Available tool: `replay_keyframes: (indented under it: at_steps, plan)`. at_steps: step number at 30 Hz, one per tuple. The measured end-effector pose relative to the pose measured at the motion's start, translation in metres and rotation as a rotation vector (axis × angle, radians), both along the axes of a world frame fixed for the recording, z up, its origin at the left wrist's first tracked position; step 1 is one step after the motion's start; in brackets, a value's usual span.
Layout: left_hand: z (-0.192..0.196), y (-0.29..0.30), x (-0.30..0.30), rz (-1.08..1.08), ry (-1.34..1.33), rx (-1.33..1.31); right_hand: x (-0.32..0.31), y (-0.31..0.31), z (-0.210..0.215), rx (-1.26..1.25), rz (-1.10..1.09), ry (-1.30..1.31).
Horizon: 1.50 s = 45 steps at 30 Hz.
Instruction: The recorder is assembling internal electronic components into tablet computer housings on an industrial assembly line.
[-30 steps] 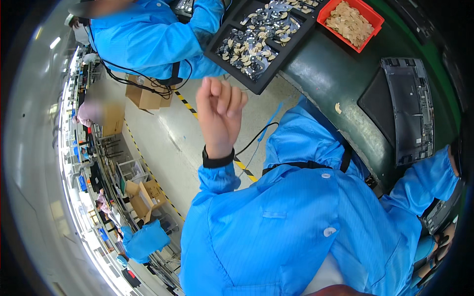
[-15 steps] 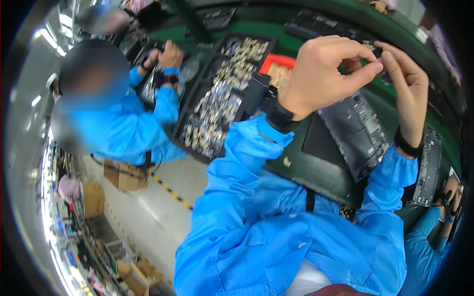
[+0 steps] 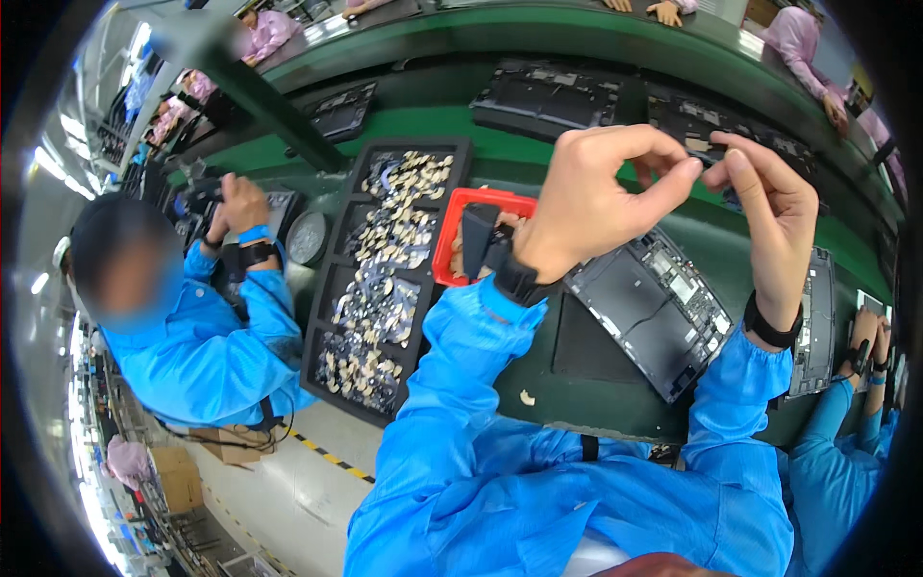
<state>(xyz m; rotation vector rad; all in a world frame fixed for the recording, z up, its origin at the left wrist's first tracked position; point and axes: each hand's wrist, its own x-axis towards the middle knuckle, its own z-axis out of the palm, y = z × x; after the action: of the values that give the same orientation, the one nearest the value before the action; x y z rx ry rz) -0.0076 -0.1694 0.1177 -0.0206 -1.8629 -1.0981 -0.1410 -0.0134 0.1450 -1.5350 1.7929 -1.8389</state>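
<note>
My left hand (image 3: 611,197) is raised over the bench, its thumb and forefinger pinched together; whatever is between them is too small to tell. Close by on the right, my right hand (image 3: 777,212) has its thumb and fingers pressed together. A small dark part (image 3: 732,198) shows just under those fingers and seems to be held by them; its kind is unclear. Below both hands lies an opened laptop base (image 3: 654,313), tilted, with its circuit board and black battery area exposed. It partly covers a flat black pad (image 3: 585,337).
Left of my arm stand a red bin (image 3: 450,236) and a black compartment tray (image 3: 317,332) heaped with small beige-and-dark parts. More laptop bases (image 3: 543,94) line the far side. A co-worker in blue (image 3: 207,327) sits left, another person's hands (image 3: 865,337) are at right. A beige scrap (image 3: 527,397) lies near the front edge.
The view has swung so that the bench and tray appear further left and more of the far side shows. My hands stay close together, still pinched, above the laptop base.
</note>
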Motion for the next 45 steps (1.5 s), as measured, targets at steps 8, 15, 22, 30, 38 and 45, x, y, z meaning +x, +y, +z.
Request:
replay_keyframes:
  at_steps: [8, 15, 22, 30, 38, 45]
  plan:
    - [0.002, 0.004, 0.014, 0.235, 0.104, -0.139, 0.024, -0.007, -0.004, 0.005, 0.076, -0.138]
    - [0.007, 0.006, 0.021, 0.185, 0.121, -0.197, 0.031, -0.007, 0.001, 0.001, 0.078, -0.099]
    - [0.004, 0.008, 0.023, 0.092, 0.028, 0.037, 0.028, -0.009, -0.006, 0.005, 0.094, -0.113]
    - [0.018, -0.001, 0.041, 0.317, -0.066, -0.302, 0.033, -0.013, -0.009, 0.01, 0.126, -0.061]
    - [-0.055, -0.011, 0.11, 0.699, -0.351, -0.162, 0.047, -0.013, -0.002, 0.125, 0.286, -0.115]
    - [-0.062, 0.116, 0.177, 0.315, -0.224, -0.135, 0.085, 0.019, -0.047, 0.233, 0.425, -0.12]
